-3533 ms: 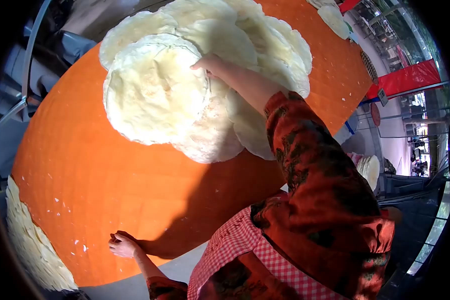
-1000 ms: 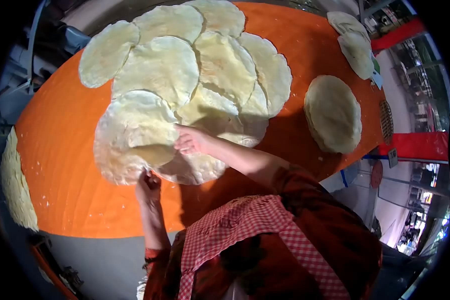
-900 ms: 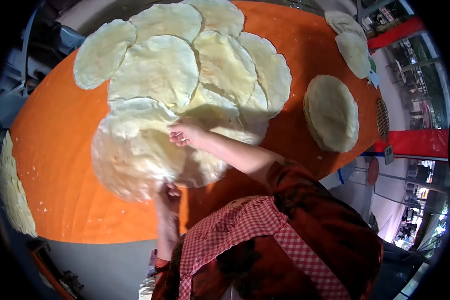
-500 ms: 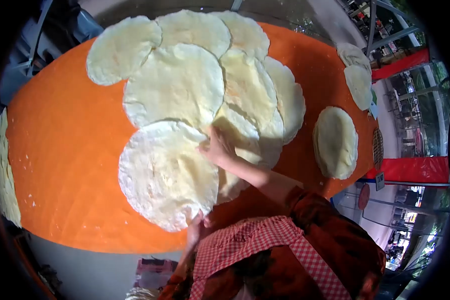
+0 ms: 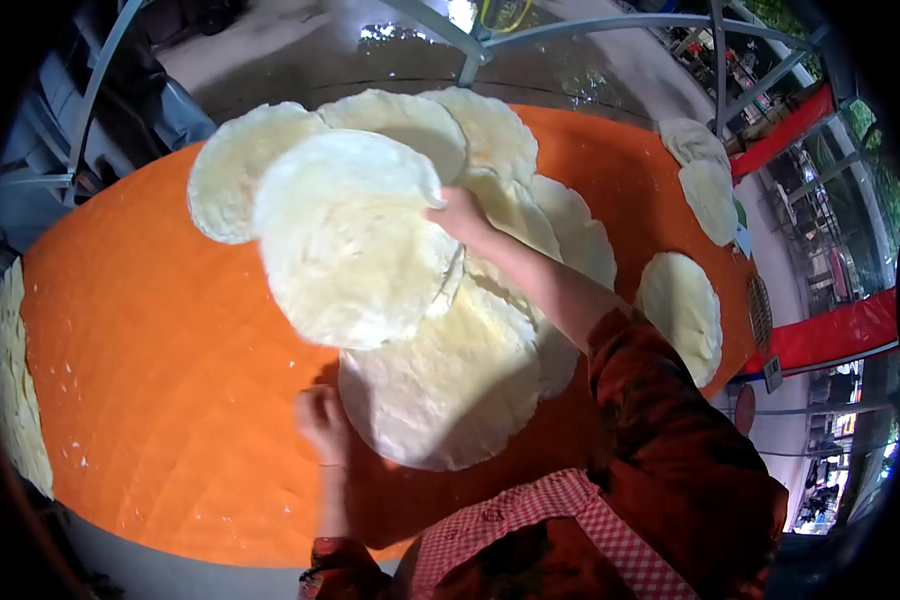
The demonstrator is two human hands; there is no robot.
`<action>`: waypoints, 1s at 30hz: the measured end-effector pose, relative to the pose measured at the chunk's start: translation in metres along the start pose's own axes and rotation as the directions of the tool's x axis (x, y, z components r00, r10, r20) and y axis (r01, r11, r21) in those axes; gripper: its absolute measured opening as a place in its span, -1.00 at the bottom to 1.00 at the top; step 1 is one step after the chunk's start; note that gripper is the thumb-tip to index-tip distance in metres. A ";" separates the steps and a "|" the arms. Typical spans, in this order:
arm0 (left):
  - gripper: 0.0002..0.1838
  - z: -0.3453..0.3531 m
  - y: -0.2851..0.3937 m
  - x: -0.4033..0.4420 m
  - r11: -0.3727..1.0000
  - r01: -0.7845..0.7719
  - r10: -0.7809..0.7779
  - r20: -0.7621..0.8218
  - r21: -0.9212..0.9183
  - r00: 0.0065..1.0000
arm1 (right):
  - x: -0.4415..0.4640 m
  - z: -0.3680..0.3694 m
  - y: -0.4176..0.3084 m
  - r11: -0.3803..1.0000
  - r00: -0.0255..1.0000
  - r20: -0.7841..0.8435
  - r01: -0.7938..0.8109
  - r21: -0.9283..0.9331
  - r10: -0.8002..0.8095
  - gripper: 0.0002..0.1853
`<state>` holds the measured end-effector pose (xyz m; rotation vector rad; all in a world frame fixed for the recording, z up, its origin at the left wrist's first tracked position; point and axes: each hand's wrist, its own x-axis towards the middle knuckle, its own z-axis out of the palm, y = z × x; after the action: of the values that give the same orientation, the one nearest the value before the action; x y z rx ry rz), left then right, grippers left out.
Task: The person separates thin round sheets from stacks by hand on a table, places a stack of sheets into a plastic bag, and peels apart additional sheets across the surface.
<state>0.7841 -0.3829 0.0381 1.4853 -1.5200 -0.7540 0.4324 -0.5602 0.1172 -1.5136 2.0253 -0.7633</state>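
My right hand (image 5: 460,215) pinches the right edge of a large round flatbread (image 5: 350,240), which is raised over the others. Beneath and around it, several thin round flatbreads overlap on the orange surface, one of them (image 5: 450,390) lying nearest to me. My left hand (image 5: 322,425) is just left of that near flatbread, low over the orange surface; its fingers look curled, but they are blurred and I cannot make out anything in them.
A separate pile of flatbreads (image 5: 682,315) lies on the right of the orange table (image 5: 170,400). More flatbreads (image 5: 708,195) are at the far right corner, beside a woven round item (image 5: 759,310). A long stack (image 5: 15,390) runs along the left edge. Metal bars stand beyond.
The flatbread in my right hand has come up and away from me, off the near part of the pile. My left hand has moved left, away from the near flatbread's edge.
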 end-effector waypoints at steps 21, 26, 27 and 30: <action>-0.87 -0.004 -0.025 0.045 0.822 -0.099 0.213 -0.141 0.561 0.967 | 0.095 -0.065 -0.346 0.885 0.782 0.415 0.407 0.226 -0.465 -0.58; -0.87 -0.002 -0.029 0.045 0.821 -0.099 0.213 -0.141 0.563 0.967 | 0.157 -0.023 -0.343 0.785 0.887 0.242 0.186 0.591 -0.392 -0.62; -0.87 -0.003 -0.029 0.045 0.822 -0.097 0.209 -0.140 0.561 0.968 | 0.172 -0.004 -0.324 0.759 0.899 0.219 0.167 0.630 -0.379 -0.59; -0.86 -0.003 -0.030 0.046 0.840 -0.085 0.174 -0.117 0.536 0.978 | 0.222 0.079 -0.243 0.673 0.960 0.155 0.044 0.738 -0.233 -0.60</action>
<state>0.8042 -0.4314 0.0203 1.7636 -1.7666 -0.1168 0.5946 -0.8405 0.2155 -1.1915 1.1807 -1.2071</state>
